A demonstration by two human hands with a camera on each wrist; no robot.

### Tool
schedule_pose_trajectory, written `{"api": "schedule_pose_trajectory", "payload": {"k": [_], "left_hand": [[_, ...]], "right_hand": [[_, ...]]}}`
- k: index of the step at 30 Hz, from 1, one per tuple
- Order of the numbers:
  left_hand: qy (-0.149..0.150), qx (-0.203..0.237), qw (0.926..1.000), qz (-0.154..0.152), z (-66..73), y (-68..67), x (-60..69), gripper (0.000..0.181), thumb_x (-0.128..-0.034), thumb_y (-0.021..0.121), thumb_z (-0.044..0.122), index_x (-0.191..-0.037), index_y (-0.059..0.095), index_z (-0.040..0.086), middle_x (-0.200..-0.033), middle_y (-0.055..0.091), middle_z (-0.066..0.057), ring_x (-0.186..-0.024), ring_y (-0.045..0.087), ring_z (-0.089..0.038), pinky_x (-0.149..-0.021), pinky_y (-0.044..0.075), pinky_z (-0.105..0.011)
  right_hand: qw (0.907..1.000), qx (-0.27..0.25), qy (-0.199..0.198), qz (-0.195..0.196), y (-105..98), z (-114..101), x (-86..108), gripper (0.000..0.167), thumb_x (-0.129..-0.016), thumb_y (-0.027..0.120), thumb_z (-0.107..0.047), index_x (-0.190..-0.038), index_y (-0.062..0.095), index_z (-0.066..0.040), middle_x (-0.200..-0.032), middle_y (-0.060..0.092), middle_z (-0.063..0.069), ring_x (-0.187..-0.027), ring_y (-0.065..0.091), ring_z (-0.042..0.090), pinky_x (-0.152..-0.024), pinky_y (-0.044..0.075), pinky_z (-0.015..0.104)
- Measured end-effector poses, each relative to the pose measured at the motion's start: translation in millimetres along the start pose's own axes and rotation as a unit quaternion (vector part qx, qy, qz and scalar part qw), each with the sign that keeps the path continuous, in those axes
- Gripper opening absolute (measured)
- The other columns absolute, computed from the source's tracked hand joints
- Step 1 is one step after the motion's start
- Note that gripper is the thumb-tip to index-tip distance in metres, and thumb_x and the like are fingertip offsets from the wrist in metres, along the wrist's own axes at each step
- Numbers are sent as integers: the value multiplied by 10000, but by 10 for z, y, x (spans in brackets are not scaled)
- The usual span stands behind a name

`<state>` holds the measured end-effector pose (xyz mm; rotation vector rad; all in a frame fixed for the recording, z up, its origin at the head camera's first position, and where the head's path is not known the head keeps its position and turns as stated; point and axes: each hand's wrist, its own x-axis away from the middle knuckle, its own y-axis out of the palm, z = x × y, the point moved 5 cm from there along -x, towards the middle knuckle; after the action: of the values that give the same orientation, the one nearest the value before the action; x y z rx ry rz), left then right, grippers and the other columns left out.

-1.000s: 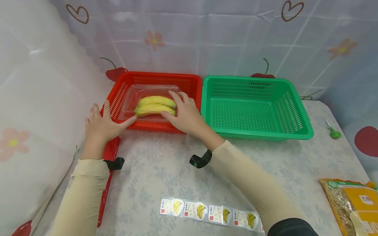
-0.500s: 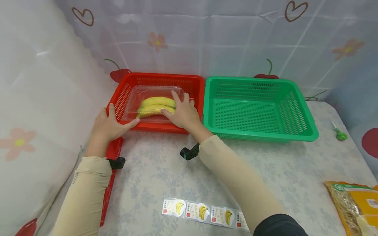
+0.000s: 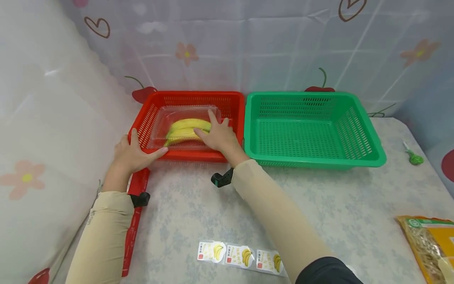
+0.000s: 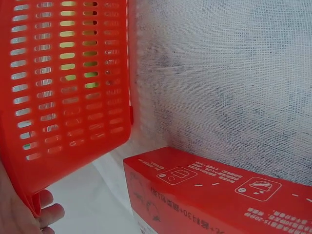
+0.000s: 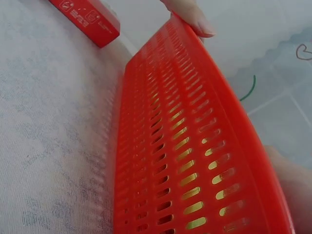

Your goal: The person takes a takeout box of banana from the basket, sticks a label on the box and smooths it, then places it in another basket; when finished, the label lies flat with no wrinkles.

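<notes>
Gripping red bskt (image 3: 191, 155) w/ L hand (image 3: 128, 157), R hand (image 3: 220, 137) on clear box (image 3: 191, 113)

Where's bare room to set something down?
Free: inside the green basket; tablecloth between it, the right sleeve and yellow bag; cloth between the red box and banana stickers. Crowded: the red basket, holding bananas in a clear container, with the left hand and right hand at it.

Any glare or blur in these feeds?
Head: glare streak on the white sheet, faint reflections on the clear container; left wrist: tablecloth weave visible; right wrist: the right hand soft at the frame edge, red box print unreadable.
</notes>
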<state>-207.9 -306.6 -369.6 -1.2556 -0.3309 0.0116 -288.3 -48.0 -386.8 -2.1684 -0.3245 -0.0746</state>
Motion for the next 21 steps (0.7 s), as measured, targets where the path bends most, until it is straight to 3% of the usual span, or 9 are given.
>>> {"api": "schedule_pose_trajectory", "payload": {"k": [6, 11, 17, 21], "left_hand": [[-65, 27, 10000, 41, -21, 3, -3, 1354, -727, 485, 898, -1562, -182, 68, -1589, -3, -349, -1400, 111, -599, -982, 345, -763], [-69, 51, 10000, 41, -44, -5, -10, 1349, -732, 488, 891, -1558, -189, 66, -1585, -18, -356, -1404, 85, -609, -961, 363, -763], [-95, 7, 10000, -25, -60, -9, -22, 1347, -735, 473, 896, -1553, -203, 67, -1585, -17, -354, -1402, 82, -607, -958, 370, -758], [-43, -18, 10000, -51, -47, -3, -20, 1354, -734, 470, 899, -1550, -204, 55, -1582, -18, -359, -1398, 89, -610, -967, 364, -757]], "right_hand": [[9989, -377, 133, -232, 22, 8, -41, 915, -893, 485, -711, -1589, -22, -400, -1642, 194, 181, -1455, 308, 438, -1091, 365, 636], [9980, -559, 104, -276, 19, -8, -59, 870, -918, 444, -701, -1584, -34, -412, -1631, 265, 119, -1443, 344, 388, -1094, 377, 611], [9966, -740, 38, -360, 12, -14, -64, 800, -961, 429, -632, -1581, -33, -426, -1544, 425, 90, -1202, 567, 316, -1024, 473, 517], [9949, -917, 70, -419, 11, 6, -58, 772, -980, 429, -591, -1578, -32, -433, -1543, 431, 79, -1127, 604, 300, -1006, 482, 514]]}}
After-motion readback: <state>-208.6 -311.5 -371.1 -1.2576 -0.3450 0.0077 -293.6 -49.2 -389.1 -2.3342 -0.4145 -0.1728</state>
